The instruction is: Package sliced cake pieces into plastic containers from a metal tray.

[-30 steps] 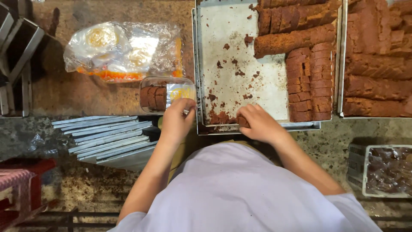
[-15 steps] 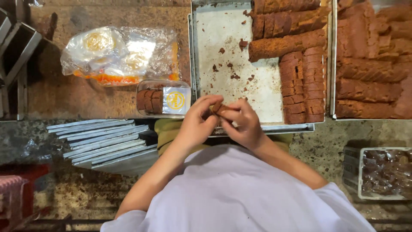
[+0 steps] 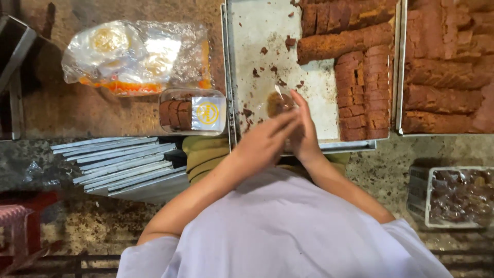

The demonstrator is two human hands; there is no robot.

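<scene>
Left hand (image 3: 265, 141) and right hand (image 3: 303, 135), both closed around small clear plastic pouch of brown cake (image 3: 278, 103), above crumb-strewn metal baking tray (image 3: 257, 36).

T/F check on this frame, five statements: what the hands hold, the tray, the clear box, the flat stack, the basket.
1. Both hands, left hand and right hand, meet over the metal tray. True.
2. The tray is completely full of cake. False: its left part is bare apart from crumbs; brown cake slices fill the right.
3. The clear plastic box left of the tray is empty. False: it holds brown slices.
4. A stack of flat grey sheets lies left of the person. True.
5. The white basket sits on the tray. False: it sits apart, lower right.
</scene>
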